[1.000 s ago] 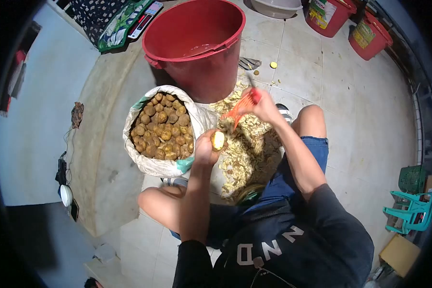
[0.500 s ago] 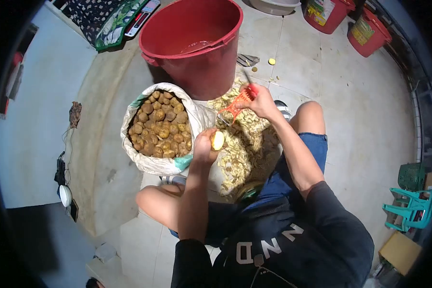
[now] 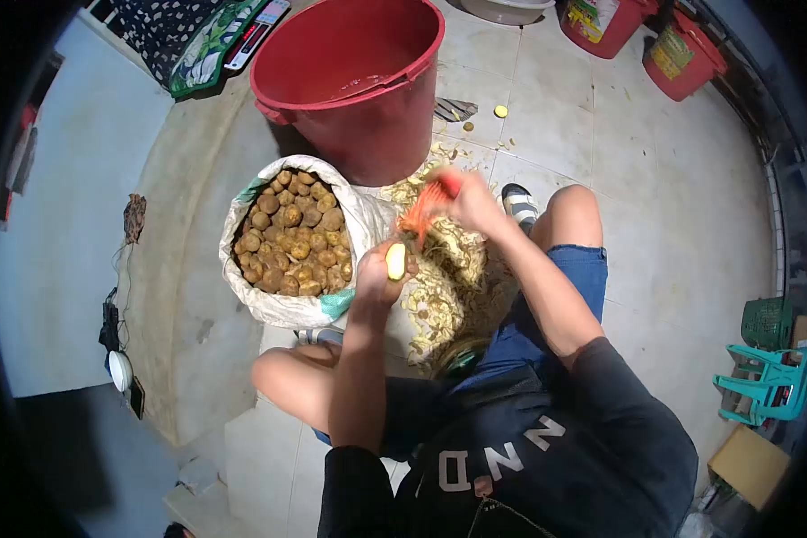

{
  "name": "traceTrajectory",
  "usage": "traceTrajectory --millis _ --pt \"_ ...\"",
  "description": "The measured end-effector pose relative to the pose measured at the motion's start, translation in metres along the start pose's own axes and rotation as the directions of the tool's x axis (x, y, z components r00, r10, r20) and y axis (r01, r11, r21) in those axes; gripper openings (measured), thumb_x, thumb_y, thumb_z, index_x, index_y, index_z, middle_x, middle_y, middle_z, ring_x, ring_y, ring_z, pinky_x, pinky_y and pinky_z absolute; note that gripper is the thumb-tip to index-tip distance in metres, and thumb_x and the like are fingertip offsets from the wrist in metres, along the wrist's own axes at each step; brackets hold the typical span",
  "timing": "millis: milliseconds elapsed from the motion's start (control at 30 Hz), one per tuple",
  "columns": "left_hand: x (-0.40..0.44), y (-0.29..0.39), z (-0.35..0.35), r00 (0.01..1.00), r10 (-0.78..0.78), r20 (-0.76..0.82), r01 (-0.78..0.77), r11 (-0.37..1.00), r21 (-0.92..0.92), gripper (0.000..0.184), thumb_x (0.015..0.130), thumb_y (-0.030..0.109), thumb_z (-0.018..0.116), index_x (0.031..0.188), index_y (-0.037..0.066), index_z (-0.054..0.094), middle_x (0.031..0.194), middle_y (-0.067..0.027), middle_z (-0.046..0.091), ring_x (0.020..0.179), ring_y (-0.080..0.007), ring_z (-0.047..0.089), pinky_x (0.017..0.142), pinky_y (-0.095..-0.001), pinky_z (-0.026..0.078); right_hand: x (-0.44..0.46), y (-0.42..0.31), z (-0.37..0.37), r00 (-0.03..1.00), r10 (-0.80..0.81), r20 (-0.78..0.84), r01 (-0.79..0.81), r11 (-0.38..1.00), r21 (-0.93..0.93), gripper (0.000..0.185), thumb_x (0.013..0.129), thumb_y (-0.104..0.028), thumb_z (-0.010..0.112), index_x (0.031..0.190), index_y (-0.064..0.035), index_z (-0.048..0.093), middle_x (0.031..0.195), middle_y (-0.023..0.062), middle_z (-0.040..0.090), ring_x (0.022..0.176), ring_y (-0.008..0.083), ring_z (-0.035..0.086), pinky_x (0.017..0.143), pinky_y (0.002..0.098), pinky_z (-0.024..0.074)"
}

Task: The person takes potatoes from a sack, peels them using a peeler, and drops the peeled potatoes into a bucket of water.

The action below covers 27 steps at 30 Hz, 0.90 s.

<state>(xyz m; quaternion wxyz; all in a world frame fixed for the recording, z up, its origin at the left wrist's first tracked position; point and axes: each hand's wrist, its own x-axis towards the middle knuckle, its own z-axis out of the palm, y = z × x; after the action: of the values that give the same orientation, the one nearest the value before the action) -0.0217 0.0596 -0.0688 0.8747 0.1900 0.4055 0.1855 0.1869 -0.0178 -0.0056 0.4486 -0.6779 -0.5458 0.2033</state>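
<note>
My left hand [image 3: 376,274] is closed around a partly peeled potato [image 3: 396,261], its pale yellow face showing. Just above and to the right, my right hand [image 3: 472,204] grips an orange-red peeler [image 3: 424,213], blurred by motion; whether its blade touches the potato is unclear. Left of my hands, a white sack [image 3: 368,211] with a rolled rim holds many unpeeled brown potatoes [image 3: 291,235]. Heaped on the floor beneath and between my hands and legs are pale peelings [image 3: 439,309].
A large red tub [image 3: 368,134] stands behind the sack. Farther off are a pale basin [image 3: 507,11] and two red buckets [image 3: 592,27] [image 3: 681,58]. Turquoise stools [image 3: 762,386] and a green basket [image 3: 766,323] stand at the right. A low ledge [image 3: 202,323] runs along the left.
The peeler in my right hand has moved down and left, closer to the potato. My left hand has shifted slightly left, and the potato's pale face is turned differently. The whole view has shifted slightly.
</note>
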Motion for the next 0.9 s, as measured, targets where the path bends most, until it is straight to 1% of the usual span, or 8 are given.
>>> traceTrajectory --millis 100,233,300,400,500,633,767,900 --pt "0.002 0.009 -0.009 0.987 -0.037 0.154 0.037 0.999 0.000 0.023 0.099 0.018 0.041 0.108 0.002 0.056 0.091 -0.0101 0.062 0.074 -0.0219 0.058 0.066 -0.0347 0.050 0.001 0.019 0.003 0.974 0.225 0.022 -0.210 0.864 0.458 0.041 0.069 -0.018 0.086 0.099 -0.0040 0.062 0.082 0.0062 0.068 0.078 0.0184 0.065 0.071 0.0350 0.0513" --pt "-0.004 0.007 0.008 0.996 -0.032 0.088 0.022 0.993 0.114 0.023 0.098 0.017 0.043 0.110 0.002 0.057 0.088 -0.0080 0.060 0.072 -0.0197 0.056 0.067 -0.0347 0.050 -0.011 -0.013 0.011 0.969 -0.215 0.123 0.225 0.971 -0.080 0.035 0.071 -0.008 0.083 0.096 -0.0007 0.059 0.085 0.0048 0.068 0.080 0.0121 0.063 0.071 0.0300 0.0523" --pt "0.004 0.002 -0.015 0.934 0.177 0.310 -0.318 0.804 0.502 0.025 0.098 0.019 0.042 0.111 0.003 0.057 0.088 -0.0082 0.060 0.072 -0.0184 0.056 0.066 -0.0334 0.049 0.005 0.017 0.009 0.981 0.167 -0.099 -0.122 0.926 0.356 0.040 0.069 -0.013 0.086 0.098 -0.0035 0.061 0.089 0.0030 0.069 0.083 0.0142 0.064 0.074 0.0343 0.0521" --pt "0.007 0.009 -0.009 0.972 -0.138 0.192 0.175 0.966 -0.192 0.021 0.097 0.018 0.043 0.099 0.002 0.058 0.085 -0.0110 0.062 0.071 -0.0215 0.059 0.064 -0.0371 0.051 -0.006 0.005 0.011 0.999 0.049 0.016 -0.051 0.943 0.329 0.043 0.066 -0.016 0.088 0.099 -0.0050 0.062 0.090 0.0034 0.069 0.082 0.0141 0.063 0.075 0.0334 0.0521" --pt "0.017 -0.002 -0.012 0.991 -0.006 0.133 -0.006 0.996 0.092 0.021 0.097 0.017 0.042 0.099 0.002 0.058 0.085 -0.0115 0.062 0.072 -0.0226 0.059 0.064 -0.0381 0.050 -0.012 -0.011 0.016 0.967 -0.240 0.087 0.241 0.970 -0.010 0.045 0.066 -0.017 0.088 0.100 -0.0031 0.062 0.090 0.0056 0.069 0.079 0.0128 0.062 0.073 0.0291 0.0522" --pt "0.006 0.007 -0.009 0.974 -0.067 0.214 0.082 0.995 -0.064 0.029 0.098 0.019 0.038 0.108 -0.001 0.057 0.083 -0.0110 0.060 0.067 -0.0220 0.058 0.057 -0.0357 0.048 0.003 0.015 0.005 0.976 0.215 0.018 -0.191 0.821 0.537 0.048 0.065 -0.019 0.088 0.102 -0.0011 0.062 0.089 0.0064 0.069 0.080 0.0127 0.062 0.074 0.0303 0.0518" --pt "0.019 -0.004 -0.026 0.967 0.072 0.245 -0.125 0.970 0.208 0.021 0.096 0.015 0.045 0.104 0.001 0.059 0.088 -0.0100 0.062 0.073 -0.0201 0.059 0.064 -0.0348 0.050 -0.013 -0.014 0.014 0.980 -0.189 0.064 0.192 0.980 -0.049 0.055 0.064 -0.024 0.089 0.106 -0.0011 0.062 0.090 0.0086 0.069 0.085 0.0142 0.064 0.078 0.0297 0.0506" --pt "0.020 -0.002 -0.032 0.972 0.035 0.232 -0.078 0.981 0.179 0.020 0.096 0.016 0.046 0.101 0.001 0.059 0.089 -0.0095 0.064 0.075 -0.0204 0.062 0.065 -0.0342 0.053 0.002 0.013 -0.004 0.970 0.241 -0.004 -0.228 0.920 0.320 0.044 0.070 -0.017 0.086 0.102 -0.0001 0.060 0.085 0.0087 0.068 0.081 0.0103 0.061 0.075 0.0285 0.0509"
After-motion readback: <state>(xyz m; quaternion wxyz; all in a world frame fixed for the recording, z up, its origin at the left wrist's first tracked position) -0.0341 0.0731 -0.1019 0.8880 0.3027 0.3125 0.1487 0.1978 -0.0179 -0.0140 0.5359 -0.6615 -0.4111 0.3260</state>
